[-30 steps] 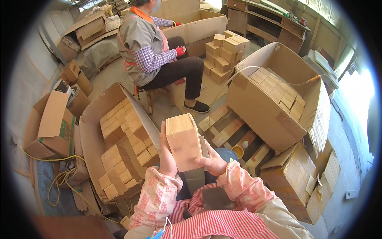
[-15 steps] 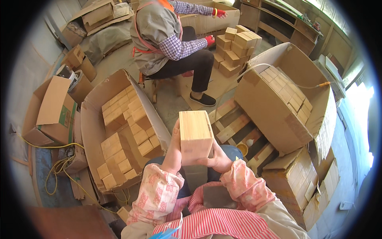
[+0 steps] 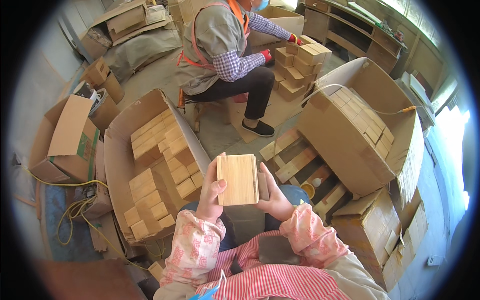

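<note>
Between my two hands, in front of my lap, I hold a box-shaped wooden block [image 3: 237, 180] of pale, straight-grained wood. A thin seam runs along its right edge; whether it is hollow cannot be told. My left hand [image 3: 210, 200] grips its left side, the thumb bent over the front face. On the opposite side, the fingers and thumb of my right hand [image 3: 276, 198] close on the block's darker side. To the left, a large open carton [image 3: 118, 185] contains several similar blocks [image 3: 142, 187], packed in rows.
Another open carton [image 3: 340, 145] with similar blocks stands at the right, beside a wooden pallet [image 3: 295, 162]. Ahead, a seated co-worker [image 3: 215, 50] in red gloves touches a stack of blocks [image 3: 295, 67]. A yellow cord [image 3: 75, 207] lies coiled at the left.
The block has turned and tilted in my hands, its broad grained face now showing larger, and my left thumb has come onto it. The co-worker's far hand has moved onto the stack.
</note>
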The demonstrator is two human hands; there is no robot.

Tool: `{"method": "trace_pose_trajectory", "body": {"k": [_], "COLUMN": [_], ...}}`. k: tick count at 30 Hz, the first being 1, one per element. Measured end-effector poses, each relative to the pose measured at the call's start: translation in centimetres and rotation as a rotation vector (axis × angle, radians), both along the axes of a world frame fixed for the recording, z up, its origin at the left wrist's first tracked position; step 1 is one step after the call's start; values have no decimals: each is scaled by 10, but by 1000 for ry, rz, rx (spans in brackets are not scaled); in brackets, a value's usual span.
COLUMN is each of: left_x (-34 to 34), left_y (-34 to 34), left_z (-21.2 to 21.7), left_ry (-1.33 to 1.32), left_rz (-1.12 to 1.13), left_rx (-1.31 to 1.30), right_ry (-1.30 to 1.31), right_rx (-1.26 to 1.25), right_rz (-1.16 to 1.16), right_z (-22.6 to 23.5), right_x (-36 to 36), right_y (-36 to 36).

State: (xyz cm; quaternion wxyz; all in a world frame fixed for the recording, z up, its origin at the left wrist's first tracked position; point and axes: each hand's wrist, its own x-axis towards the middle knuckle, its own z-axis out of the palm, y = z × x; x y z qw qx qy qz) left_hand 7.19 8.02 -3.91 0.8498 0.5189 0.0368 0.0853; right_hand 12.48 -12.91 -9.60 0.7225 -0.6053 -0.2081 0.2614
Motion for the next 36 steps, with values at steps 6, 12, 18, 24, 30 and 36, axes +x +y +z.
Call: {"method": "trace_pose_trajectory", "body": {"k": [6, 12, 18, 24, 30, 36], "left_x": [-5, -2, 4, 1, -2, -12], "left_y": [8, -2, -13, -19, -20, -20], "left_z": [0, -6, -10, -12, -18, -10], "left_ry": [-103, -327, -288, -217, -230, -146], "left_rz": [46, 57, -6, -44, -3, -96], "left_rx": [355, 1051, 850, 719, 756, 638], "right_ry": [802, 797, 822, 821, 758, 640], "right_rx": [180, 313, 338, 327, 402, 521], "right_rz": [87, 116, 77, -2, -43, -44], "right_z": [-21, -29, -34, -22, -6, -15], "right_x": [5, 1, 6, 7, 3, 8], "right_y": [5, 10, 5, 4, 1, -2]}}
